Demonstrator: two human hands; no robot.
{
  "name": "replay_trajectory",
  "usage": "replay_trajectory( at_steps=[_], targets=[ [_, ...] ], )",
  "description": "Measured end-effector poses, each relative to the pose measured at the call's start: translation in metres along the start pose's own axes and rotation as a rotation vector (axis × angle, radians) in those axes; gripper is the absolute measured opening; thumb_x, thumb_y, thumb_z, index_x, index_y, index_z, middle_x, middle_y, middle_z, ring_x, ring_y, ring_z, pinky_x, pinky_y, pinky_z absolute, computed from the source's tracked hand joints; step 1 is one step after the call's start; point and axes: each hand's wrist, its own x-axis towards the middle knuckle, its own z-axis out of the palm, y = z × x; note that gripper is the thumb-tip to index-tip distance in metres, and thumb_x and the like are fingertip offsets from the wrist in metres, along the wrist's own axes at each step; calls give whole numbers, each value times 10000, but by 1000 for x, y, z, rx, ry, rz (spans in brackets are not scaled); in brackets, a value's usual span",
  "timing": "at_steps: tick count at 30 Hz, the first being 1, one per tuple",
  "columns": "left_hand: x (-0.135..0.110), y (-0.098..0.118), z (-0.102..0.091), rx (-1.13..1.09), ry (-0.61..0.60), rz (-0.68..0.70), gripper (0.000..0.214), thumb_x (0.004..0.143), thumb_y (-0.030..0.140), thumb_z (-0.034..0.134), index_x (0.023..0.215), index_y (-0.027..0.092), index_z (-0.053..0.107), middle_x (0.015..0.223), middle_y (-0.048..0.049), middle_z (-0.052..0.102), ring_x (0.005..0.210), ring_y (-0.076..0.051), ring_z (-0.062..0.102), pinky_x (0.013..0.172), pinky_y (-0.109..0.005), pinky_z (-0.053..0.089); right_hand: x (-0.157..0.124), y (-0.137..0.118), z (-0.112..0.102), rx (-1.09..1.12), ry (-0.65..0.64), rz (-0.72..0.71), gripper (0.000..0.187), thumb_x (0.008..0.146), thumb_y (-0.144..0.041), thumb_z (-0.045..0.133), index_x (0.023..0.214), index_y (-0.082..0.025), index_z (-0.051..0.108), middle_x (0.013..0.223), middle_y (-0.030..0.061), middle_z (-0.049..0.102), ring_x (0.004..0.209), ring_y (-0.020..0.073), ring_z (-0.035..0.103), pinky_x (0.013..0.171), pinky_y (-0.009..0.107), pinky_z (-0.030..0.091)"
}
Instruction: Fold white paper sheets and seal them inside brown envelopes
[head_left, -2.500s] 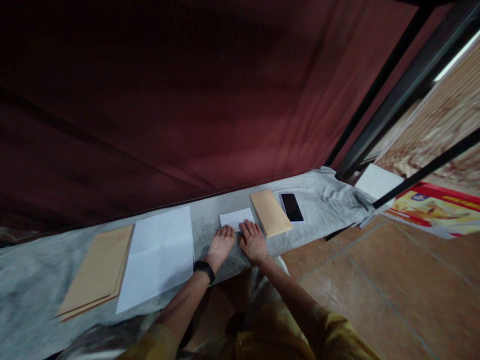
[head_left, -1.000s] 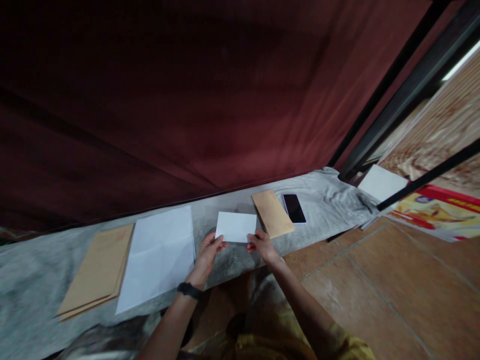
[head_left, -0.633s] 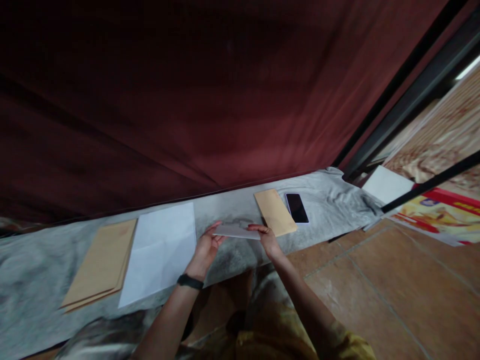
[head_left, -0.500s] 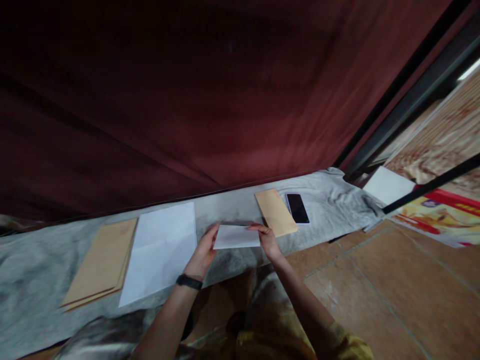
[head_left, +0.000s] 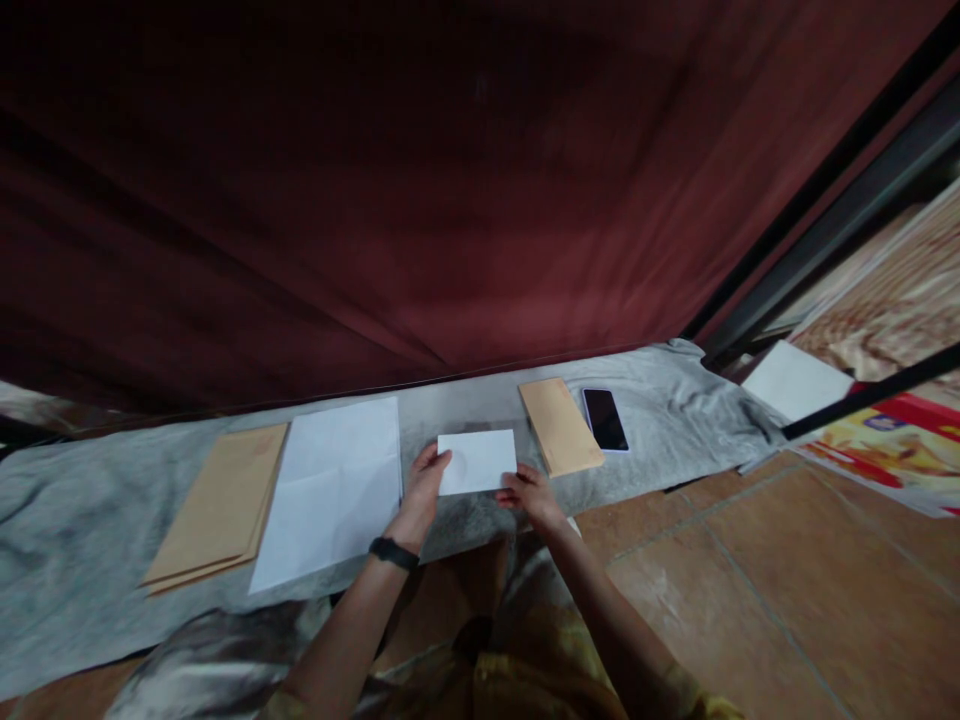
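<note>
A small white rectangle of folded paper (head_left: 476, 462) is held up between my two hands, its broad face toward me. My left hand (head_left: 425, 482), with a dark band at the wrist, pinches its left edge with the thumb on top. At the lower right corner, my right hand (head_left: 527, 490) grips it between thumb and fingers. Left of my hands lie white paper sheets (head_left: 330, 490) with a crease across them. Beside those sheets is a stack of brown envelopes (head_left: 214, 505). Another brown envelope (head_left: 561, 425) rests right of my hands.
A phone (head_left: 606, 420) with a dark screen lies right of the single envelope. Grey cloth (head_left: 667, 400) covers the long narrow surface. A dark red curtain (head_left: 450, 250) hangs behind it. Tiled floor (head_left: 720, 590) and a colourful printed box (head_left: 892, 445) are at the right.
The folded paper has tipped up so that more of its face shows. My right hand has slid from its upper right edge to its lower right corner. The view has shifted slightly.
</note>
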Motion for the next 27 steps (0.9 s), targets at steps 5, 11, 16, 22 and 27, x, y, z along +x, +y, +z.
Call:
replay_trajectory(
  at_steps=[5, 11, 16, 22, 27],
  targets=[
    [-11, -2, -8, 93, -20, -26, 389, 777, 252, 718, 1151, 190, 630, 854, -24, 731, 743, -158, 691, 681, -260, 512, 13, -1, 5, 223, 109, -74, 308, 601, -316, 825, 749, -219, 574, 671, -16, 661, 609, 203, 700, 647, 379, 616],
    [-21, -13, -10, 155, -39, -13, 334, 781, 216, 708, 1106, 187, 639, 826, -24, 716, 701, -160, 668, 696, -287, 516, 17, 10, 13, 381, 117, -103, 227, 689, -246, 751, 778, -241, 542, 763, 8, 687, 841, 256, 736, 918, 527, 576],
    [-21, -24, -9, 239, -91, 54, 228, 733, 207, 711, 960, 194, 697, 828, -36, 709, 739, -178, 663, 750, -312, 525, 13, 21, 30, 431, 113, -104, 184, 714, -222, 694, 793, -253, 530, 829, 23, 713, 986, 260, 728, 1015, 486, 544],
    [-26, -25, -12, 338, -124, 150, 156, 716, 183, 714, 867, 214, 739, 860, -55, 730, 847, -220, 666, 903, -380, 525, 9, 32, 48, 445, 172, -127, 180, 737, -277, 663, 728, -294, 484, 857, 46, 747, 1079, 265, 703, 1049, 441, 530],
    [-32, -18, -12, 385, -160, 189, 156, 711, 168, 724, 849, 235, 753, 922, -66, 749, 967, -256, 672, 1029, -426, 478, 10, 33, 57, 427, 209, -139, 176, 738, -308, 630, 643, -294, 482, 803, 61, 742, 1090, 264, 695, 1054, 431, 519]
  ],
)
